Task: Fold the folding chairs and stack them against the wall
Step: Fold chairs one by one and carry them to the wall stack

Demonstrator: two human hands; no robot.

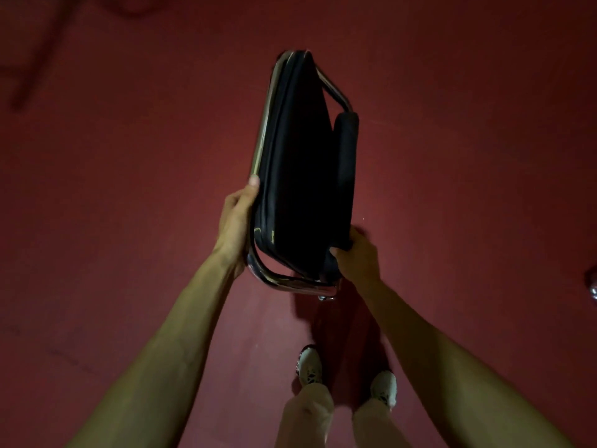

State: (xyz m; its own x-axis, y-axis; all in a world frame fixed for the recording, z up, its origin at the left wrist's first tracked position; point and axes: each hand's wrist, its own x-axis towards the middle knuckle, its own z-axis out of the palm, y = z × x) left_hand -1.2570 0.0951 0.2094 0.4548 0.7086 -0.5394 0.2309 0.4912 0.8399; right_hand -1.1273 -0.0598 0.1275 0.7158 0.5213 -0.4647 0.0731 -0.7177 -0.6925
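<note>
A folded folding chair (300, 169) with black padding and a chrome tube frame hangs flat in front of me, lifted above the dark red floor. My left hand (237, 221) grips the chrome tube on the chair's left edge, thumb along the frame. My right hand (357, 253) clamps the padded lower right corner of the chair. The chair's narrow edge faces me, so its far side is hidden.
Dark red floor (468, 156) spreads all around. My two feet in light shoes (310, 367) stand just below the chair. A small shiny metal object (593, 286) shows at the right edge. Faint dark shadows of a frame lie at the upper left (35, 59).
</note>
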